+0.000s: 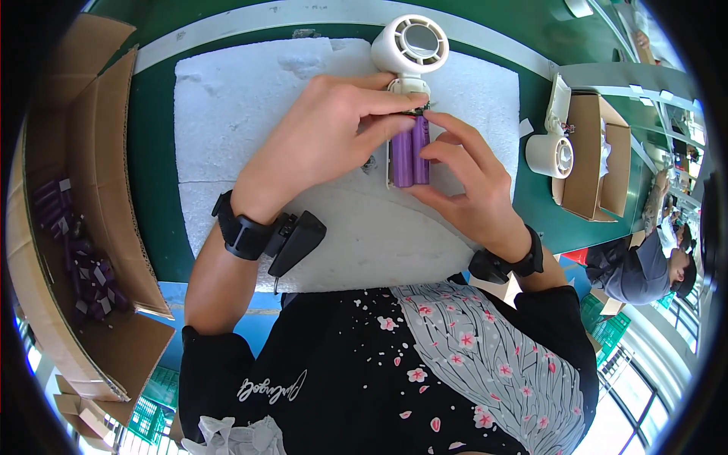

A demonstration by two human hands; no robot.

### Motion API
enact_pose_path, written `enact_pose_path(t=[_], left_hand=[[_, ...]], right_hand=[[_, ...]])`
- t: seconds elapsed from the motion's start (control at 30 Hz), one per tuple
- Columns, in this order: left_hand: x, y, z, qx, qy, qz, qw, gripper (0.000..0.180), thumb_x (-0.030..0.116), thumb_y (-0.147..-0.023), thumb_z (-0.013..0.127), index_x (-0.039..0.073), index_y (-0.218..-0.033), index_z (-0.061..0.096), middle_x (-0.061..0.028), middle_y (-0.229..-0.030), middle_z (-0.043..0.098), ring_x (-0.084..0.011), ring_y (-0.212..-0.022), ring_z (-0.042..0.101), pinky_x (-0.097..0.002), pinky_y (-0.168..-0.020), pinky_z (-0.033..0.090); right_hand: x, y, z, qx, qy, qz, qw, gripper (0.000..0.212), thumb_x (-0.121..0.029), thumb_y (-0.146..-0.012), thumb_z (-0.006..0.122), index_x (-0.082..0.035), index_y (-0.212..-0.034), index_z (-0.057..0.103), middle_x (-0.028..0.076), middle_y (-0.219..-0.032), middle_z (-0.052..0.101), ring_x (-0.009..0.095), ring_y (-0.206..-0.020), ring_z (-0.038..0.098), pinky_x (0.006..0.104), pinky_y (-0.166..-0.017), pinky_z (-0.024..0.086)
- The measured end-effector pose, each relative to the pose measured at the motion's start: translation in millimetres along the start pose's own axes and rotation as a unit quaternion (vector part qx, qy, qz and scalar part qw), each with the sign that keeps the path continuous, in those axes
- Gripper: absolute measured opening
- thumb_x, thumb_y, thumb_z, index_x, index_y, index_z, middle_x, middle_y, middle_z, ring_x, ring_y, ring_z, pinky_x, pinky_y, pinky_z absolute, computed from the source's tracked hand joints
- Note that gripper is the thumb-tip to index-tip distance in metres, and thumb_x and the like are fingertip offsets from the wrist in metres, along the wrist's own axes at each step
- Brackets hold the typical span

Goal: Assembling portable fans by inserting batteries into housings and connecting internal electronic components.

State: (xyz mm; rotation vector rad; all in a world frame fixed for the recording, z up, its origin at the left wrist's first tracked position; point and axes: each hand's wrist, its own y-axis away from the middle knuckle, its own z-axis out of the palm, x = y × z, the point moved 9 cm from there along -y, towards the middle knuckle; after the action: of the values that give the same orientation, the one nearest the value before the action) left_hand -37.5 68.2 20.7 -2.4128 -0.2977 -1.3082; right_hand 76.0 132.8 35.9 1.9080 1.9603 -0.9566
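A white handheld fan (385, 51) lies on a white foam sheet (243, 98), its round head away from me and its handle pointing toward me. The handle is uncovered and shows a small circuit board near the neck. Two purple battery cells (403, 161) lie side by side in the handle. My left hand (322, 125) is closed on the fan at its neck, fingertips over the board and thumb on the top of the cells. On the other side, my right hand (474, 178) grips the cells, its index fingertip near the board. The fingers partly hide the board.
On the left stands an open cardboard box (121, 250) with many purple battery cells (89, 277). To the right, another white fan (544, 154) lies beside a smaller cardboard box (595, 144) on the green table (155, 189). A person (644, 269) sits farther right.
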Motion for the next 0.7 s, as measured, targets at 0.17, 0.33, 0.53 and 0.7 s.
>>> enact_pose_path(t=[0.17, 0.33, 0.53, 0.7], left_hand=[[-8, -1, 2, -0.024, 0.031, -0.034, 0.999, 0.049, 0.007, -0.072, 0.078, 0.014, -0.119, 0.066, -0.0143, -0.102, 0.07, -0.0151, -0.076, 0.065, -0.0263, -0.073, 0.051], [-15, -2, 5, -0.038, 0.088, -0.116, 0.989, 0.052, 0.005, -0.07, 0.079, 0.013, -0.12, 0.066, -0.0084, -0.095, 0.071, -0.0084, -0.074, 0.06, -0.0243, -0.072, 0.05], [-20, 1, 9, -0.034, 0.123, -0.128, 0.984, 0.052, 0.001, -0.07, 0.078, 0.011, -0.12, 0.066, -0.0035, -0.089, 0.071, -0.0057, -0.073, 0.057, -0.0234, -0.069, 0.049], [-25, 3, 11, -0.036, 0.153, -0.138, 0.978, 0.05, 0.002, -0.07, 0.078, 0.011, -0.118, 0.067, -0.005, -0.092, 0.07, -0.0066, -0.073, 0.057, -0.0241, -0.069, 0.049]], right_hand=[[6, -9, 2, 0.001, -0.045, 0.053, 0.998, 0.054, -0.002, -0.058, 0.085, -0.003, -0.105, 0.059, 0.013, -0.124, 0.05, 0.024, -0.092, 0.061, 0.0319, -0.072, 0.055], [10, -15, 2, -0.026, -0.051, 0.089, 0.994, 0.064, -0.004, -0.057, 0.085, -0.006, -0.114, 0.056, 0.012, -0.121, 0.049, 0.025, -0.097, 0.058, 0.0326, -0.075, 0.054], [6, -12, 2, -0.041, -0.033, 0.03, 0.998, 0.07, -0.007, -0.058, 0.086, -0.006, -0.12, 0.053, 0.013, -0.121, 0.048, 0.028, -0.1, 0.058, 0.0339, -0.078, 0.053], [-6, -12, 4, -0.039, -0.005, 0.003, 0.999, 0.069, -0.009, -0.058, 0.087, -0.004, -0.117, 0.053, 0.014, -0.121, 0.049, 0.032, -0.102, 0.058, 0.037, -0.081, 0.053]])
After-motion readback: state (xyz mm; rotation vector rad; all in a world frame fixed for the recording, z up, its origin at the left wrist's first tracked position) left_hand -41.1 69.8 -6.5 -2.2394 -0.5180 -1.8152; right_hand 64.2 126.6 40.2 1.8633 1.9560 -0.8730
